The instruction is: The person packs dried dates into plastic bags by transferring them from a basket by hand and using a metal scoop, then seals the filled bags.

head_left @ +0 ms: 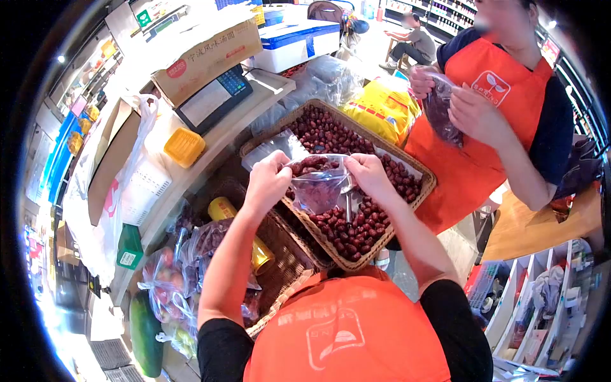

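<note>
A clear plastic bag [317, 193] with dark red dried dates inside hangs between my two hands, above a wicker basket. My left hand [270, 180] pinches the left side of its opening. The right side of the opening is pinched by my right hand [369, 174]. Loose red dates [352, 239] fill the wicker basket [434, 179] beneath. Beside the bag, under my right hand, a metal handle [348, 209] sticks up from the dates; its other end is partly hidden. Another clear plastic sheet or bag [270, 149] lies over the basket's left part.
At right, a co-worker in an orange apron [468, 162] holds a bag of dark contents [440, 111]. A counter with a scale [213, 102], a carton [210, 60] and a yellow basket [184, 147] stands left. Bagged produce [168, 280] and a second wicker basket [280, 270] are lower left.
</note>
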`<state>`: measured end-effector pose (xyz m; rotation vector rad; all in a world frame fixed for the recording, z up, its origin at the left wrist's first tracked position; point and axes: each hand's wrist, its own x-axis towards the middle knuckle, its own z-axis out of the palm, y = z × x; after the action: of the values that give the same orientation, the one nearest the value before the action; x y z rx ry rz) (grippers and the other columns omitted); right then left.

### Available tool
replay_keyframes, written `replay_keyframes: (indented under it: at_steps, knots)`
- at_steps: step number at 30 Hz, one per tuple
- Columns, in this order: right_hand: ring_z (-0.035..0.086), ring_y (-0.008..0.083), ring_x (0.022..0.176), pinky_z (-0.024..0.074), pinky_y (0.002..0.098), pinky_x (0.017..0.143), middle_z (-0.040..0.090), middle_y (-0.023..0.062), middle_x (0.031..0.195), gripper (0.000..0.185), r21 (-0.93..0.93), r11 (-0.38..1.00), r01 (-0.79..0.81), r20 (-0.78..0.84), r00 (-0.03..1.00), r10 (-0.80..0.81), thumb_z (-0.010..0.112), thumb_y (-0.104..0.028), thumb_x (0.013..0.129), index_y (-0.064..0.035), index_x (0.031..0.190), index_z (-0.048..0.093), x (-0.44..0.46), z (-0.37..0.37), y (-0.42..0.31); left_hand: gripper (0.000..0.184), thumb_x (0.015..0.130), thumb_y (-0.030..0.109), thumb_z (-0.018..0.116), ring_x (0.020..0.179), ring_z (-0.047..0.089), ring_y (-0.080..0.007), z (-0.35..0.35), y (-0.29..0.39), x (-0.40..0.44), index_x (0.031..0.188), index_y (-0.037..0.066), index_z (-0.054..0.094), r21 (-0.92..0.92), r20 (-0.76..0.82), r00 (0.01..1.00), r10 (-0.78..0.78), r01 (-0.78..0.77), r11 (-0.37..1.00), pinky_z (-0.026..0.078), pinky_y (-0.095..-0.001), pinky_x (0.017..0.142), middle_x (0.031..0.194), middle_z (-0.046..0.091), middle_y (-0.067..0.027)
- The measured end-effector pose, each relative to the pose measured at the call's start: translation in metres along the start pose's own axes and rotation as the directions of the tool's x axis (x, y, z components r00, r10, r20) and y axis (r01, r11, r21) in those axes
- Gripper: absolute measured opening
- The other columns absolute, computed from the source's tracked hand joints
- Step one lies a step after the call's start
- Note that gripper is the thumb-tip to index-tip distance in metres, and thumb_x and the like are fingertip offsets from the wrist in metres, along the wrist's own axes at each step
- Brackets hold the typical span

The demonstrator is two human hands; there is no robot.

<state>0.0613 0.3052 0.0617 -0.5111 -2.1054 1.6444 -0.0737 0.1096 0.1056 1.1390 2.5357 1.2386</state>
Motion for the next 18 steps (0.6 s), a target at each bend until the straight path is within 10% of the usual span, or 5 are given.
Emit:
replay_keyframes:
  at_steps: [3, 5, 11, 18]
  knots:
    - [0.054, 0.0132, 0.052, 0.0424, 0.0292, 0.052, 0.054, 0.0072, 0.053, 0.029, -0.372, 0.927, 0.043, 0.007, 0.999, -0.043, 0.054, -0.023, 0.08, 0.0012, 0.066, 0.063, -0.017, -0.008, -0.016, 0.015, 0.076, 0.011, 0.053, 0.068, 0.062, -0.0268, -0.002, -0.003, -0.007, 0.081, -0.001, 0.062, -0.026, 0.124, 0.992, 0.033, -0.03, 0.999, 0.048, -0.0359, 0.066, 0.071, 0.062, -0.0189]
    - [0.054, 0.0137, 0.052, 0.0419, 0.0296, 0.051, 0.056, 0.0062, 0.054, 0.028, -0.098, 0.995, -0.026, -0.012, 1.0, 0.025, 0.054, -0.022, 0.079, 0.0013, 0.066, 0.063, -0.023, -0.012, -0.019, 0.016, 0.075, 0.011, 0.054, 0.067, 0.059, -0.0177, -0.002, 0.0, -0.014, 0.079, -0.001, 0.062, -0.233, 0.096, 0.995, -0.017, 0.039, 0.972, 0.046, -0.0304, 0.064, 0.069, 0.062, -0.0156]
    - [0.049, 0.0091, 0.047, 0.0371, 0.029, 0.047, 0.052, 0.0045, 0.048, 0.03, -0.243, 0.965, 0.1, 0.053, 0.995, -0.09, 0.056, -0.023, 0.079, 0.001, 0.061, 0.06, -0.037, -0.019, -0.028, 0.017, 0.074, 0.012, 0.056, 0.061, 0.054, -0.0176, -0.009, 0.007, -0.028, 0.08, -0.003, 0.062, -0.14, 0.138, 0.987, 0.087, -0.068, 0.988, 0.044, -0.03, 0.061, 0.063, 0.057, -0.0094]
    - [0.048, 0.0036, 0.062, 0.0364, 0.0213, 0.056, 0.057, -0.0016, 0.064, 0.026, -0.042, 0.996, 0.081, 0.021, 0.997, -0.081, 0.056, -0.012, 0.083, -0.0014, 0.059, 0.057, -0.061, 0.0, -0.022, 0.015, 0.078, 0.004, 0.047, 0.061, 0.047, -0.0069, -0.003, -0.008, -0.06, 0.074, 0.0, 0.061, -0.497, 0.289, 0.946, -0.148, 0.28, 0.821, 0.04, -0.0228, 0.058, 0.063, 0.053, 0.0026]
